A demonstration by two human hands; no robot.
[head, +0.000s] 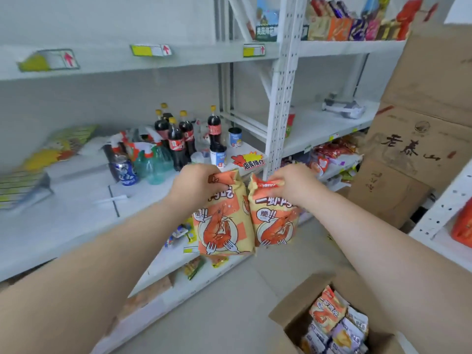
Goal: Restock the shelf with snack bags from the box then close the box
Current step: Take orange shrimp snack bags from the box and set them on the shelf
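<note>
I hold two orange-and-cream shrimp snack bags side by side in front of the white shelf (pixel 76 208). My left hand (pixel 196 185) grips the top of the left snack bag (pixel 224 226). The top of the right snack bag (pixel 275 221) is pinched in my right hand (pixel 293 185). Both bags hang upright, touching each other, just past the shelf's front edge. Down at the lower right stands the open cardboard box (pixel 293 310), with several more snack bags (pixel 337 325) inside.
Cola bottles (pixel 178 139), green bottles, cans and a blue can (pixel 126 172) crowd the back of the shelf. Yellow-green packs (pixel 51 149) lie at the left. Stacked cardboard boxes (pixel 419 139) stand at the right. A perforated upright post (pixel 279 98) divides the shelving bays.
</note>
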